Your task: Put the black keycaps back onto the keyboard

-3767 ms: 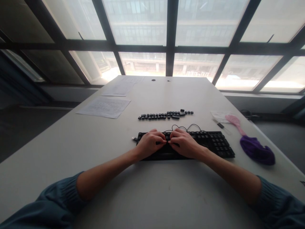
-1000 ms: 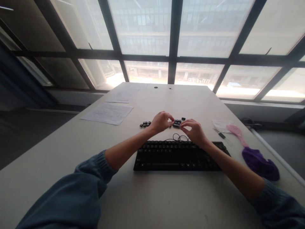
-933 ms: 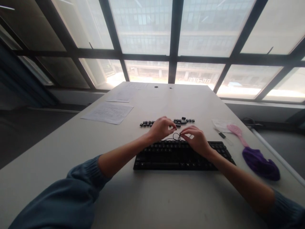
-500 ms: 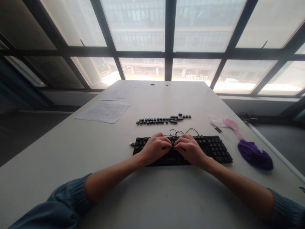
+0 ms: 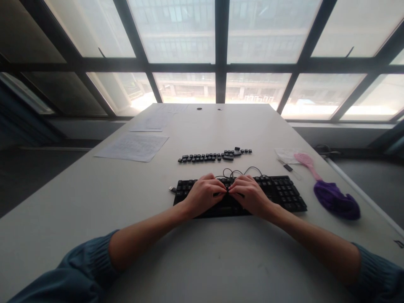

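Observation:
A black keyboard (image 5: 288,195) lies on the white table in front of me, with its middle hidden by my hands. My left hand (image 5: 203,193) and my right hand (image 5: 251,194) meet over its centre, fingertips pinched together from both sides on a small dark keycap (image 5: 227,190). The fingers cover most of that keycap. Bare patches without caps show on the keyboard around my fingers. Beyond it, loose black keycaps (image 5: 206,158) stand in uneven rows.
Behind the keyboard its cable (image 5: 232,172) coils, and a USB plug (image 5: 172,189) sticks out at the left. To the right lie a pink brush (image 5: 311,168), a purple cloth (image 5: 336,200) and a small wire tool (image 5: 288,167). Printed papers (image 5: 132,146) are at the left.
The view has shifted slightly. Both hands stay pinched at the same place on the keyboard, with only a slight movement of the fingertips.

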The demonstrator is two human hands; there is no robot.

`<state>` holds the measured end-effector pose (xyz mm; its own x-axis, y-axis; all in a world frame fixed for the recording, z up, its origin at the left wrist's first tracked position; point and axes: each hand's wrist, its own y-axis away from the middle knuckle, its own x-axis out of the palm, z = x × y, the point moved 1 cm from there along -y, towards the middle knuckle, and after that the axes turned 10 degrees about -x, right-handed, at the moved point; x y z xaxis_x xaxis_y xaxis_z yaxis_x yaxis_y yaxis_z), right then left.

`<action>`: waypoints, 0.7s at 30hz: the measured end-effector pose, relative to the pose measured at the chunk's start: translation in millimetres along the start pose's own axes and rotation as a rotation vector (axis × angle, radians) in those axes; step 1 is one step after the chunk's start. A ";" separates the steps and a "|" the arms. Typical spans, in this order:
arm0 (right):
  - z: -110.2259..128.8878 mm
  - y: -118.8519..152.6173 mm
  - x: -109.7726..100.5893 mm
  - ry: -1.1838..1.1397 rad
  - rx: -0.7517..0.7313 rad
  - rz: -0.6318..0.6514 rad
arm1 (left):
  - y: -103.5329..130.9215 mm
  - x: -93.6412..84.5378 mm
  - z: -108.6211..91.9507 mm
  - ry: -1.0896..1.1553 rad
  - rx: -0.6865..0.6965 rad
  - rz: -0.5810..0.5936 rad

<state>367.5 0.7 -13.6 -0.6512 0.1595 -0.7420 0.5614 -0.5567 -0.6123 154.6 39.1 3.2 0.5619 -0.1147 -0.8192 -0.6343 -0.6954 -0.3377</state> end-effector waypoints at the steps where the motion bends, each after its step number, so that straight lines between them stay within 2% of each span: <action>1: 0.0 -0.1 -0.1 0.000 -0.004 -0.001 | 0.2 0.0 0.1 -0.010 0.004 0.001; 7: 1.8 -2.0 -1.7 0.035 -0.018 0.010 | -0.8 -2.3 -0.8 -0.083 0.020 0.006; 21: 6.7 -6.9 -6.4 0.034 0.064 0.055 | -2.8 -3.0 -2.2 -0.074 -0.021 0.060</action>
<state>364.4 -1.9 -2.8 -0.6017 0.1539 -0.7838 0.5616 -0.6163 -0.5521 155.8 39.8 7.6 0.4822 -0.1044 -0.8698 -0.6537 -0.7038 -0.2780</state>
